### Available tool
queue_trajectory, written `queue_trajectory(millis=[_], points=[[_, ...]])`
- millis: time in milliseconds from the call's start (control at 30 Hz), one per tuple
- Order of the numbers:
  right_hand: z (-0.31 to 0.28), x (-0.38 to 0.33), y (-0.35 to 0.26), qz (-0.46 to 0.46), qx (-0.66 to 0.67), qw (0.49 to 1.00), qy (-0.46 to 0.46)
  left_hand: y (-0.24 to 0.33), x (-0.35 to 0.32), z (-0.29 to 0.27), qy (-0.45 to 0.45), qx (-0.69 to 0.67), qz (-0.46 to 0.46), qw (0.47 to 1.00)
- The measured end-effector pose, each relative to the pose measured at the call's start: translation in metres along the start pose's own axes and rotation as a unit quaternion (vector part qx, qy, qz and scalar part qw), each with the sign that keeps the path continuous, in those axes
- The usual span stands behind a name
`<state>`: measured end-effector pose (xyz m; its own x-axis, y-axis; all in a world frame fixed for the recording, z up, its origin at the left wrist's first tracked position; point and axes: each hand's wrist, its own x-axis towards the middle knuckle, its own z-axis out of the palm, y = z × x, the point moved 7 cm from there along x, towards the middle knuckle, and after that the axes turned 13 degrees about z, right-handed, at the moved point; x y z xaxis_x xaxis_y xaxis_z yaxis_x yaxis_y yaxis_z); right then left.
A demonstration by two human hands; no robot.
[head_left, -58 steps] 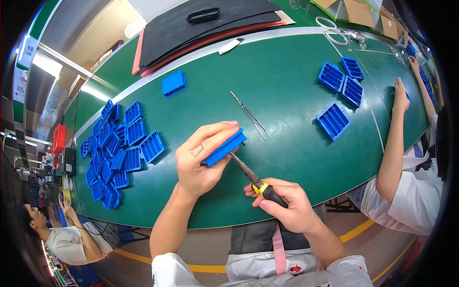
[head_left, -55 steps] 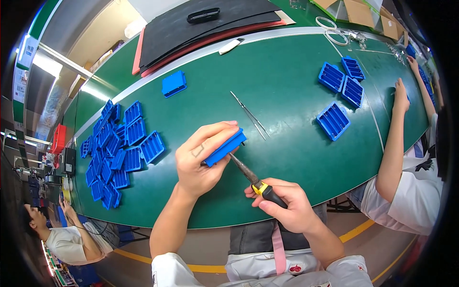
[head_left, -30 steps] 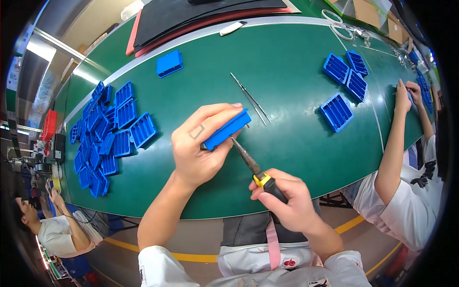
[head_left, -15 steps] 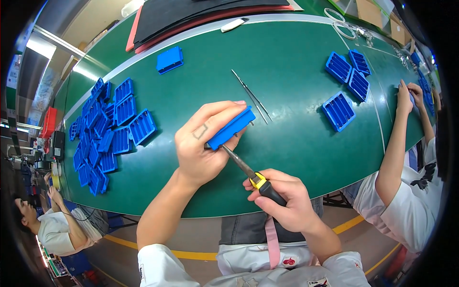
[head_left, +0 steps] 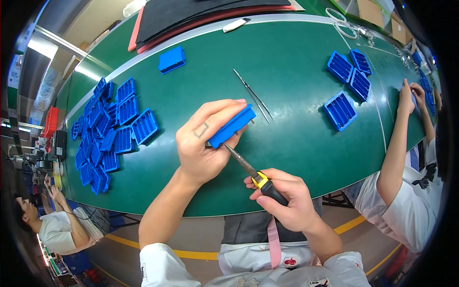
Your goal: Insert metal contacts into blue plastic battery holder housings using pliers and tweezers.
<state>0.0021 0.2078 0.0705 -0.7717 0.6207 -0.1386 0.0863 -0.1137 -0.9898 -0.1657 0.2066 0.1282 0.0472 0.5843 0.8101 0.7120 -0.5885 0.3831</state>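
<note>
My left hand [head_left: 203, 138] is closed round a blue plastic battery holder [head_left: 233, 126], tilted on its edge above the table. Small metal tabs stick out along its lower side. In my right hand [head_left: 291, 198] is a pair of long-nose pliers [head_left: 260, 179] with black and yellow handles. The tips of the pliers reach the near lower corner of the holder; whether they grip a tab there I cannot tell. Beyond my hands, metal tweezers [head_left: 254, 96] lie on the green table [head_left: 296, 158].
A heap of blue battery holders [head_left: 103, 126] lies at the left. One holder [head_left: 172, 60] rests face down at the back, and several [head_left: 340, 111] sit at the right. Black sheets [head_left: 205, 21] and a white-handled cutter [head_left: 235, 25] lie at the far edge. Co-workers sit on both sides.
The pliers' tips have shifted very slightly against the holder's corner. Both hands keep their grip, and the whole view has moved a little.
</note>
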Motion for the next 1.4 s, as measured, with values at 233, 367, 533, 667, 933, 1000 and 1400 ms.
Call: queue_trajectory(millis=[233, 367, 533, 667, 933, 1000, 1400], points=[[0.0, 0.0, 0.0, -0.004, 0.014, 1.0, -0.001, 0.003, 0.001, 0.001, -0.012, 0.015, 0.006, 1.0], [0.0, 0.0, 0.0, 0.0, 0.005, 1.0, -0.007, 0.001, 0.001, 0.001, -0.009, 0.015, 0.004, 1.0], [0.0, 0.0, -0.001, -0.021, -0.005, 1.0, 0.005, 0.002, 0.004, 0.0, -0.005, 0.021, 0.014, 1.0], [0.002, -0.002, -0.007, -0.03, -0.034, 0.999, 0.02, 0.004, 0.004, -0.001, -0.015, 0.012, 0.001, 1.0], [0.0, -0.007, -0.005, 0.031, -0.057, 0.998, 0.012, -0.001, 0.002, 0.003, -0.014, 0.019, -0.019, 1.0], [-0.006, -0.004, -0.007, 0.045, -0.043, 0.998, -0.013, -0.004, 0.001, -0.002, -0.021, 0.019, -0.013, 1.0], [-0.083, -0.025, -0.051, -0.08, -0.419, 0.874, 0.233, 0.048, 0.019, 0.004, -0.118, -0.036, -0.001, 0.992]])
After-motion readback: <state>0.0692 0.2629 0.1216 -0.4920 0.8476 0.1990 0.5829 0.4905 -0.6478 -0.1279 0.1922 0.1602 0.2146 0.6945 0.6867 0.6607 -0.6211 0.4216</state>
